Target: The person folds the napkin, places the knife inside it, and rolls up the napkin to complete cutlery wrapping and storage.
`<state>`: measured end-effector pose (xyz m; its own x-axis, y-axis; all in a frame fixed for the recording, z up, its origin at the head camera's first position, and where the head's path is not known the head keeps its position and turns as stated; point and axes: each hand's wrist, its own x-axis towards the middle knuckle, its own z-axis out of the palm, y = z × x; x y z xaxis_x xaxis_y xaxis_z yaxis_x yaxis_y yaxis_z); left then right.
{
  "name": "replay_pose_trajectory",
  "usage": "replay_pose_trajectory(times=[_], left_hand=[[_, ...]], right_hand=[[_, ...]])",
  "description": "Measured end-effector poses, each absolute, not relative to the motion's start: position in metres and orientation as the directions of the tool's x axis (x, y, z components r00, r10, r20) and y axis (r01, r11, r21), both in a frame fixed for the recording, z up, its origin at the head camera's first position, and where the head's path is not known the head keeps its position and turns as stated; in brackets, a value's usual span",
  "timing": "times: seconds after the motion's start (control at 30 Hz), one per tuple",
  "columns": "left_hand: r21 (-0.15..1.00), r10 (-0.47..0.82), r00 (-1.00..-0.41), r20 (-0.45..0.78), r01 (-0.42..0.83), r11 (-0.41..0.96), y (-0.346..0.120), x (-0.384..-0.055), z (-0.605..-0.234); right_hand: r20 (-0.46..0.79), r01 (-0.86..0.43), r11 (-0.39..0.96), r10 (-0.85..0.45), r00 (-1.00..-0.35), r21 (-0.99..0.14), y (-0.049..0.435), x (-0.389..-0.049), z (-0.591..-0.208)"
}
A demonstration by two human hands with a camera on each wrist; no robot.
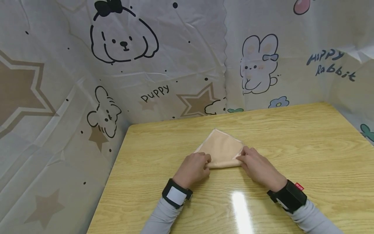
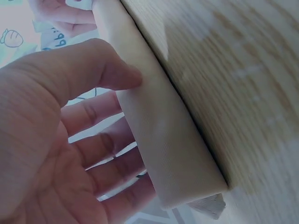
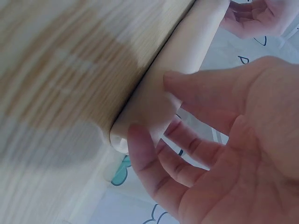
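A beige cloth [image 1: 223, 146] with pale edging lies on the table, its near side rolled into a tube and its far part flat, ending in a corner. At the left end of the roll [image 2: 159, 126], my left hand [image 1: 194, 167] holds it, thumb on the near side and fingers behind. My right hand [image 1: 260, 167] grips the other end, where the right wrist view has the thumb and a fingertip against the rolled cloth [image 3: 159, 93]. Between the two hands the middle of the roll shows, resting along the wood.
The wooden table [image 1: 152, 149] extends around the cloth, with a bright reflection in front of it. Behind and to the left hangs a pale sheet [image 1: 187, 65] printed with cartoon animals and stars. Each wrist wears a black strap [image 1: 176, 193].
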<state>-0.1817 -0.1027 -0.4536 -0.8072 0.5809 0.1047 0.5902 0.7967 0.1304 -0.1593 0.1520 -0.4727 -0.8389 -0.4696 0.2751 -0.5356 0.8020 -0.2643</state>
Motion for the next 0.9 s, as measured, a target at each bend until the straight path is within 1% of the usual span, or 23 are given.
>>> replay_pose_trajectory(times=[0.13, 0.33, 0.53, 0.67, 0.8, 0.9], left_hand=[[0.133, 0.589, -0.803, 0.085, 0.595, 0.792, -0.1053, -0.1827, -0.4552], [0.096, 0.599, -0.797, 0.082, 0.604, 0.791, -0.1082, -0.185, -0.46], [0.169, 0.561, -0.821, 0.106, 0.571, 0.803, -0.108, -0.1863, -0.4594], [0.175, 0.551, -0.826, 0.121, 0.564, 0.807, -0.109, -0.1879, -0.4614], [0.148, 0.548, -0.822, 0.156, 0.568, 0.81, -0.1095, -0.1903, -0.462], [0.105, 0.545, -0.821, 0.173, 0.565, 0.818, -0.109, -0.1908, -0.4614]], right_hand=[[0.272, -0.554, 0.798, -0.493, -0.826, -0.238, 0.1532, -0.1595, -0.4735], [0.28, -0.539, 0.784, -0.466, -0.839, -0.309, 0.1536, -0.1601, -0.4725], [0.282, -0.53, 0.794, -0.457, -0.843, -0.299, 0.152, -0.1625, -0.4721], [0.28, -0.523, 0.796, -0.45, -0.848, -0.305, 0.1516, -0.1627, -0.4726], [0.277, -0.515, 0.799, -0.443, -0.853, -0.31, 0.1515, -0.162, -0.4721], [0.28, -0.513, 0.798, -0.438, -0.854, -0.317, 0.1514, -0.1615, -0.4713]])
